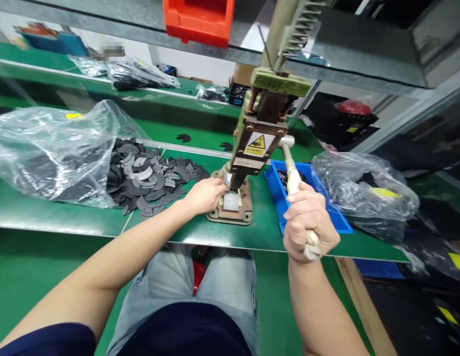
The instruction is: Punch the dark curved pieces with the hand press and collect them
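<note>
A hand press (257, 141) with a yellow warning label stands on the green bench. My right hand (309, 217) is wrapped round the press lever (292, 173), whose grip is bound in pale tape. At the press base (244, 217), my left hand (207, 195) reaches in from the left, fingertips pressed together beside the ram. Whatever lies between those fingertips is too small or hidden to make out. A whitish block (230, 201) sits on the base just below the ram. Left of the press, dark grey crescent-shaped pieces (151, 180) lie in a heap.
A clear plastic bag (59, 153) lies at the heap's left. To the right are a blue bin (277, 198) holding dark parts and another clear bag (363, 188). Two loose dark pieces (184, 138) lie behind the heap. An orange bin (199, 22) sits on the overhead shelf (114, 22).
</note>
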Demonstrator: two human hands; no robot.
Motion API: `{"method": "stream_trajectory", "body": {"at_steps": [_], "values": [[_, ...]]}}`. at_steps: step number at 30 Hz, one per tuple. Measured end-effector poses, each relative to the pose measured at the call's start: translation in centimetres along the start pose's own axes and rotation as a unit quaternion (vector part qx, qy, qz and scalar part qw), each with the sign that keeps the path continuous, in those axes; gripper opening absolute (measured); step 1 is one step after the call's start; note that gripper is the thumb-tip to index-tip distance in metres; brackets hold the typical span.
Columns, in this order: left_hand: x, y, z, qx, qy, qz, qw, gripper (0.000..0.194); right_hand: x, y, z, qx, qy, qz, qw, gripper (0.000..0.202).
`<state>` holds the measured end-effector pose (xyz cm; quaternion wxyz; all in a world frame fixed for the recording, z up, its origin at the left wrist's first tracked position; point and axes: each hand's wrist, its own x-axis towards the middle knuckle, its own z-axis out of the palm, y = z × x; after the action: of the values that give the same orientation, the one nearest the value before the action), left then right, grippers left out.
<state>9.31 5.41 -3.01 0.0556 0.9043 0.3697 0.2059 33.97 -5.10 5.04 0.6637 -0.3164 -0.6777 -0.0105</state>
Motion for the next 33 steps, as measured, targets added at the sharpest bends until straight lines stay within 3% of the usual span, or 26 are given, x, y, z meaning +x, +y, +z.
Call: {"method": "stream_trajectory", "body": {"at_steps": [3, 6, 10, 14, 18, 21, 26, 33], "values": [[-3.6, 1.4, -0.4, -0.011, 0.021, -0.032, 0.999, 0.030, 0.3, 0.4, 0.4, -0.004, 0.033, -0.012, 0.999, 0.026], [-8.8, 1.8, -0.9, -0.008, 0.052, -0.086, 0.995, 0.027, 0.4, 0.9, 1.2, 0.003, 0.080, -0.015, 0.997, 0.028], [-15.6, -0.5, -2.5, 0.059, 0.101, -0.206, 0.971, 0.026, 0.3, 1.4, 2.6, 0.034, 0.160, -0.017, 0.986, 0.033], [-19.8, -2.3, -3.7, 0.133, 0.105, -0.270, 0.948, 0.031, 0.5, 1.6, 3.3, 0.031, 0.204, -0.017, 0.978, 0.039], [-21.4, -0.5, -2.7, 0.129, 0.062, -0.239, 0.960, 0.045, 0.4, 1.6, 3.2, 0.033, 0.189, -0.017, 0.981, 0.040], [-21.5, 1.0, -1.7, 0.107, 0.059, -0.211, 0.970, 0.049, 0.3, 1.4, 3.0, 0.029, 0.177, -0.008, 0.984, 0.037], [-21.1, 1.2, -1.2, 0.108, 0.052, -0.165, 0.979, 0.060, 0.2, 1.4, 2.6, 0.037, 0.146, -0.034, 0.988, 0.034], [-21.9, 1.9, -0.4, 0.072, 0.060, -0.026, 0.995, 0.030, 0.2, 1.2, 1.9, 0.057, 0.091, -0.057, 0.993, 0.033]]}}
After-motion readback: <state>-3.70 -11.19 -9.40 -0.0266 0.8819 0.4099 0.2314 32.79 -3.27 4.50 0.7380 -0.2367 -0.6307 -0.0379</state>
